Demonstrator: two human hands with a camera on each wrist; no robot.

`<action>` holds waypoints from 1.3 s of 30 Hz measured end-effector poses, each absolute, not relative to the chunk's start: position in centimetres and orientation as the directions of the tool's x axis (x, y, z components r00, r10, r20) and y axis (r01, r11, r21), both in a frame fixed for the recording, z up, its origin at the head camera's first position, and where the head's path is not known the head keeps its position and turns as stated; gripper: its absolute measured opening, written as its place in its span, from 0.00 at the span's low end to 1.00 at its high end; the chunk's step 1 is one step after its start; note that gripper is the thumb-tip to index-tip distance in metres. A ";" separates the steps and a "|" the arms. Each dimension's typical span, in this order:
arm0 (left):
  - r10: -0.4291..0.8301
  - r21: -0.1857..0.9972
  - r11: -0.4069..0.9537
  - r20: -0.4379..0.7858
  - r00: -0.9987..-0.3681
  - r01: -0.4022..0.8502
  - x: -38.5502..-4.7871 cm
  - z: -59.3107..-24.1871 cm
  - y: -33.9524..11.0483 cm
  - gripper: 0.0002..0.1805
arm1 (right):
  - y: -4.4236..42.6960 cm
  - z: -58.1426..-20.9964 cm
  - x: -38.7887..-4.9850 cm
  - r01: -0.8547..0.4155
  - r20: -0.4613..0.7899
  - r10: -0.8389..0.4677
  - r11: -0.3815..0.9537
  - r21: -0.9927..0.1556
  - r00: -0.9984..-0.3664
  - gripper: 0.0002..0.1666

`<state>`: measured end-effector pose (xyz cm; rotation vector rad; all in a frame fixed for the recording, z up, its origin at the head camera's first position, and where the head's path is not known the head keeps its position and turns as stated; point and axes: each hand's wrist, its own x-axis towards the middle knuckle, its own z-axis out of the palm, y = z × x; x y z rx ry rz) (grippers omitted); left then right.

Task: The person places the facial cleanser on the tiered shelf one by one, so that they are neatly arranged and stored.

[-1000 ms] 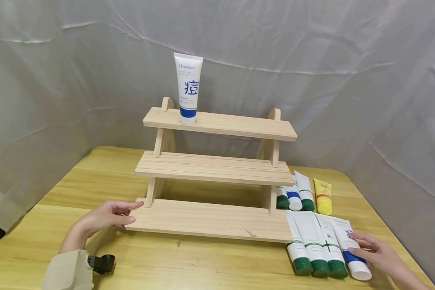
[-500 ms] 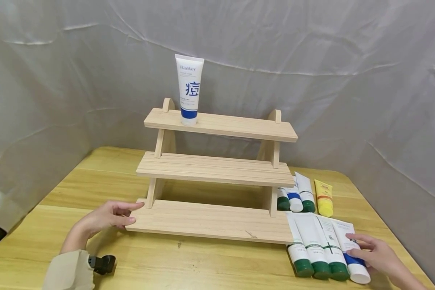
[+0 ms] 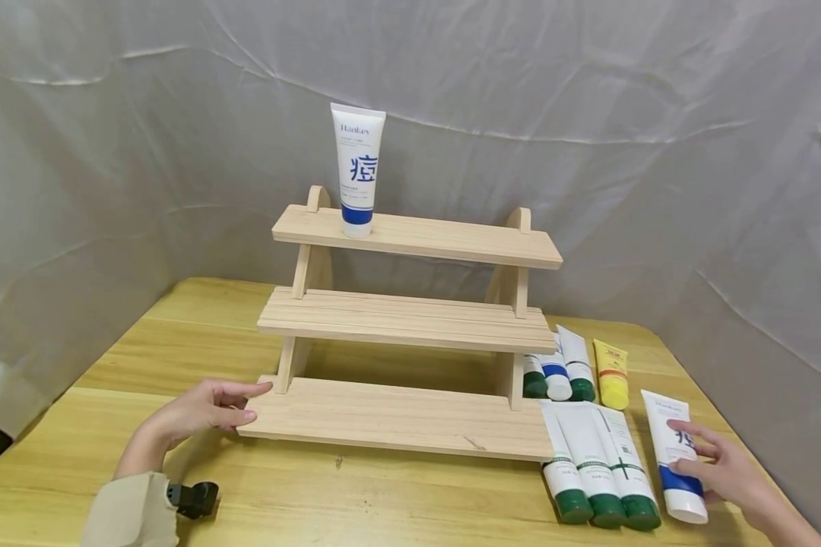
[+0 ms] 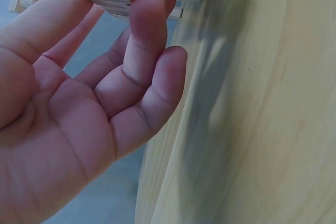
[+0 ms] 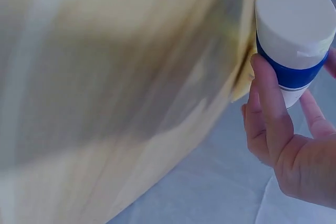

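Yellow wooden desk (image 3: 410,501): near its right edge the half-curled right hand (image 3: 728,471) holds a white-and-blue plastic tube (image 3: 665,450), now parted from green-capped white tubes (image 3: 592,460); left hand (image 3: 205,410) pinches pale wooden rack (image 3: 404,323) at bottom left.

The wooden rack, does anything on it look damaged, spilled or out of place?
One small thing: a dark streak near the right front of the bottom shelf breaks its pale surface; scratch or natural mark, I cannot tell. Nothing looks spilled.

A makeshift booth — grey cloth (image 3: 465,68) surrounds a wooden table (image 3: 383,501) on three sides.
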<state>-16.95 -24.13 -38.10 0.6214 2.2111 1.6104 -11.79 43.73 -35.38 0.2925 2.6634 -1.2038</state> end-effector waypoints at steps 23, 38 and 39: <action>0.531 0.949 0.269 -0.001 -0.847 0.168 -16.9 -38.0 -24.1 0.29 | 38.9 -32.5 -13.4 0.032 0.016 0.087 0.528 -0.849 -0.996 0.35; 0.532 0.951 0.264 -0.004 -0.847 0.162 -16.9 -38.1 -24.1 0.29 | 39.3 -34.7 -17.4 -0.197 0.200 0.003 0.153 -0.968 -0.980 0.38; 0.533 0.952 0.263 -0.006 -0.846 0.159 -16.9 -38.1 -24.1 0.29 | 39.7 -35.2 -17.9 -0.233 0.233 -0.012 0.109 -0.966 -0.972 0.38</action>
